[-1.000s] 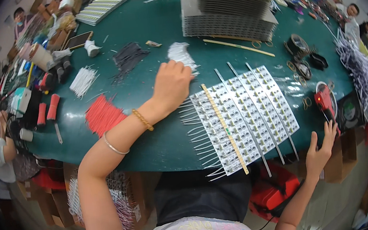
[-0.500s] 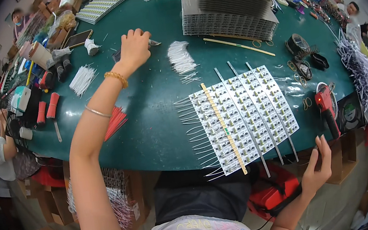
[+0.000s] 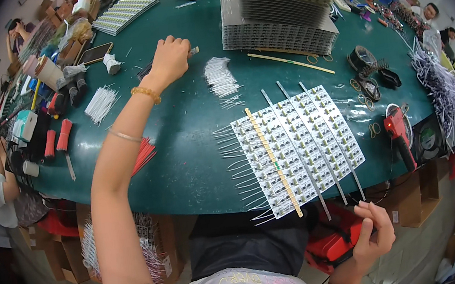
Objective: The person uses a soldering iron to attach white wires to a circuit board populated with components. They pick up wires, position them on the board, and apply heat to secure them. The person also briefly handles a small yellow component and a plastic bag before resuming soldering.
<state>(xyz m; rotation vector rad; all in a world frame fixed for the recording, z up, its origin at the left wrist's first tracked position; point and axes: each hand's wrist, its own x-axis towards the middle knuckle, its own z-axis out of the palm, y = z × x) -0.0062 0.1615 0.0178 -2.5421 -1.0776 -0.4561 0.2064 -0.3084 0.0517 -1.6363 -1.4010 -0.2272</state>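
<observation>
Carefully pinch only a few black wires (image 3: 146, 69) beyond the white wire bundle (image 3: 220, 76), where your left hand (image 3: 170, 60) curls closed over them, while your right hand (image 3: 371, 233) hangs half-curled, empty, below the panel (image 3: 296, 147).

The left hand (image 3: 171, 61) reaches far across the green tabletop (image 3: 185, 164), its grip closed on dark wires (image 3: 145, 71). The right hand (image 3: 371, 236) hangs below the tabletop edge, near a white circuit panel (image 3: 296, 147).
</observation>
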